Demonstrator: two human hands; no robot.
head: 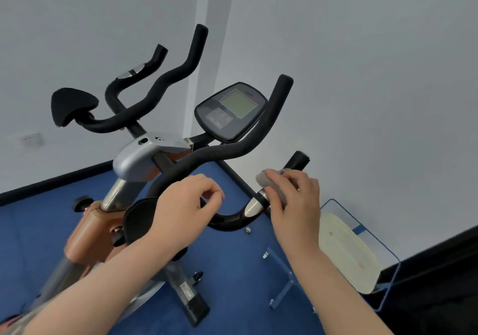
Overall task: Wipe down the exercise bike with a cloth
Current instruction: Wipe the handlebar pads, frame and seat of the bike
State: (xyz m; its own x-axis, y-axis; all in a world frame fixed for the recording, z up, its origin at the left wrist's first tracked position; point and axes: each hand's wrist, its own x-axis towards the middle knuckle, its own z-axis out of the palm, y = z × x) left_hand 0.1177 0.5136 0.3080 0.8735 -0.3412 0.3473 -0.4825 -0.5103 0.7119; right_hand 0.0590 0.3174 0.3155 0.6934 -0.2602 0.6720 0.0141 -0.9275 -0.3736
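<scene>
From the head camera, the exercise bike point(144, 158) stands on blue floor in a white-walled corner, its black handlebars point(232, 151) and console point(231, 110) just ahead of the person. The right hand point(294, 200) wraps a grey cloth point(269, 179) round the near right handlebar grip beside its chrome sensor point(254, 205), fingers curled over cloth and bar together. The left hand point(183, 205) sits at the handlebar's lower bend with fingers curled, seemingly around the bar, though the grip itself is partly hidden.
</scene>
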